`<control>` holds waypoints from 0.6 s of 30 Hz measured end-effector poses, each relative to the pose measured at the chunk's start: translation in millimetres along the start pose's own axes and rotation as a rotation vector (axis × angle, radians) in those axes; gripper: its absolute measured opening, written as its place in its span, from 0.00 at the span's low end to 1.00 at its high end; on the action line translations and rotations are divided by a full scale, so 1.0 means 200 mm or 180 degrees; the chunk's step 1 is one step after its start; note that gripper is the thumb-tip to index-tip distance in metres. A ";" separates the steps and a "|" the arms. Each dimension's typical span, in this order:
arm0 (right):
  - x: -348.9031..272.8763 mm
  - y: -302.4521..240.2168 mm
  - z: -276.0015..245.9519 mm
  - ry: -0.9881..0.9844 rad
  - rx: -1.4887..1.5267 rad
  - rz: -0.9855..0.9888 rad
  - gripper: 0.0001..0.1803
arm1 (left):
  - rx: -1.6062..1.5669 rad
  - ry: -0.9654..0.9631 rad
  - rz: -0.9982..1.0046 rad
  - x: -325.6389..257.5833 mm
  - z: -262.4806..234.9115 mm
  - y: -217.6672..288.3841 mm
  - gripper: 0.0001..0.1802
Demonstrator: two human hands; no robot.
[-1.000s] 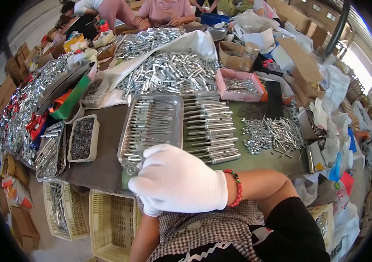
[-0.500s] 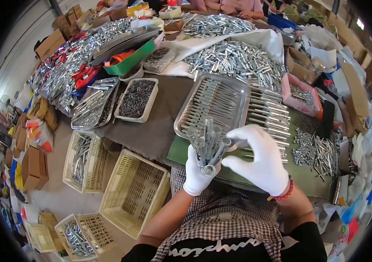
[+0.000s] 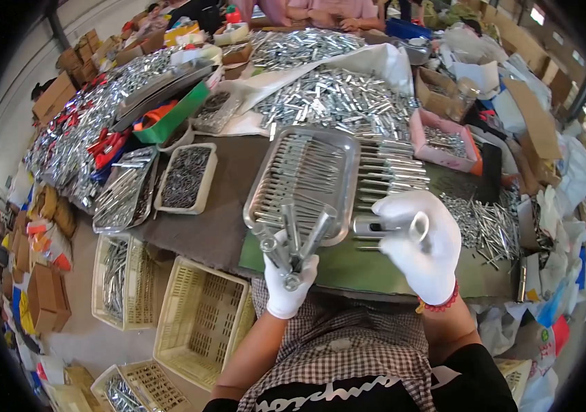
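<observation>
My left hand (image 3: 290,283), in a white glove, is closed around a bunch of silvery metal tubes (image 3: 315,233) that stand up and fan out over its fingers. To its right, my gloved right hand (image 3: 427,240) is curled round metal tubes. One of these tubes (image 3: 367,226) points left, and another shows a round open end near the thumb. Behind the hands lies a metal tray (image 3: 350,175) with rows of thin pointed metal rods (image 3: 311,165). Beside the tray, a row of rods with thicker tube-like ends (image 3: 403,176) lies on the green table surface (image 3: 327,269).
Heaps of metal tubes (image 3: 334,99) cover the table's back. A tub of dark screws (image 3: 186,180) and a tray of rods (image 3: 125,192) stand left. A pink box (image 3: 444,141) and loose small parts (image 3: 482,226) are right. A plastic crate (image 3: 204,323) stands below the table edge.
My right hand, open beside the bunch before, has closed on tubes and moved off to the right. The left hand's bunch looks smaller. The whole view has shifted a little.
</observation>
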State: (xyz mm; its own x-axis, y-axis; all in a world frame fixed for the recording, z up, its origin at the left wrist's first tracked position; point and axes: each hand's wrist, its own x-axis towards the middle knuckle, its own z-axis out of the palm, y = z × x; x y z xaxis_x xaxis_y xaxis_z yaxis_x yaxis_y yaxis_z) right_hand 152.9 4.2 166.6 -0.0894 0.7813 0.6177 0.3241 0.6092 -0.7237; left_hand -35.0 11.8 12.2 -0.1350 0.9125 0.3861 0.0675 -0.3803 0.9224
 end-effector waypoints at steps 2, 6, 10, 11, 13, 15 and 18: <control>0.00 0.01 -0.05 -0.0007 -0.0849 -0.0746 0.23 | -0.0087 0.0015 0.0050 0.00 0.01 0.00 0.33; -0.01 0.02 -0.08 0.0064 -0.1595 -0.1488 0.27 | 0.0065 -0.0090 0.0103 0.00 -0.01 -0.01 0.33; -0.02 0.03 -0.09 0.0289 -0.1375 -0.1308 0.24 | 0.0040 -0.0200 0.0041 0.01 -0.01 -0.01 0.32; -0.02 0.03 -0.09 0.0286 -0.1364 -0.1303 0.24 | 0.0165 -0.0221 0.0203 0.01 -0.01 -0.02 0.32; -0.02 0.01 -0.10 0.0291 -0.1309 -0.1278 0.23 | -0.0016 -0.0189 0.0050 0.00 -0.01 -0.03 0.32; -0.01 0.00 -0.10 0.0284 -0.1327 -0.1294 0.23 | -0.0200 -0.0165 -0.0101 0.00 -0.01 -0.03 0.32; -0.02 0.00 -0.11 0.0269 -0.1350 -0.1311 0.23 | 0.0084 -0.0149 0.0073 0.00 -0.01 -0.03 0.31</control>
State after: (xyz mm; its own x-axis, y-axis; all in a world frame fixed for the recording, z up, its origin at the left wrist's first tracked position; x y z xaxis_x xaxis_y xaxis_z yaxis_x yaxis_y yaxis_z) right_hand 174.3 -1.5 171.0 -0.2180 0.4681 0.8564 0.6281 0.7389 -0.2440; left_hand -36.9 14.6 7.3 -0.0868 0.9099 0.4056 0.0963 -0.3976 0.9125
